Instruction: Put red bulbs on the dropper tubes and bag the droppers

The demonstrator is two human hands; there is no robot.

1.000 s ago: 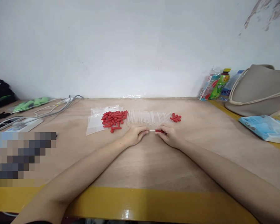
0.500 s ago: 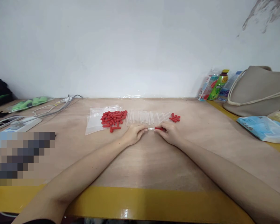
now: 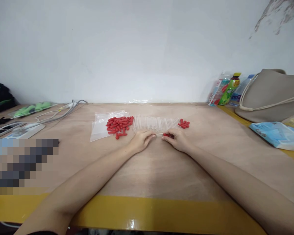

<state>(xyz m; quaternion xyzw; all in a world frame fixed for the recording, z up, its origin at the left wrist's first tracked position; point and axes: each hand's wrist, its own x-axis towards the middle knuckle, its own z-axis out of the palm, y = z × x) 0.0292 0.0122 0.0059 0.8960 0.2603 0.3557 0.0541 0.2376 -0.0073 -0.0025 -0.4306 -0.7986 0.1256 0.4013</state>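
My left hand is closed with its fingertips pinching a thin clear dropper tube, which points right. My right hand is closed on a red rubber dropper bulb, mostly covered by the fingers. Tube and bulb lie in line between the hands; whether the tube's end is inside the bulb I cannot tell. Just beyond the hands lies a row of clear tubes. A heap of red bulbs sits to its left, and a small group of red bulbs at its right end.
A clear plastic bag lies under the left heap. On the right are a green-labelled bottle, a grey bag and a blue-white packet. Cables and a white power strip lie at the left.
Both hands stay in nearly the same place. Less of the red bulb and a slightly different stretch of tube show between the fingers.
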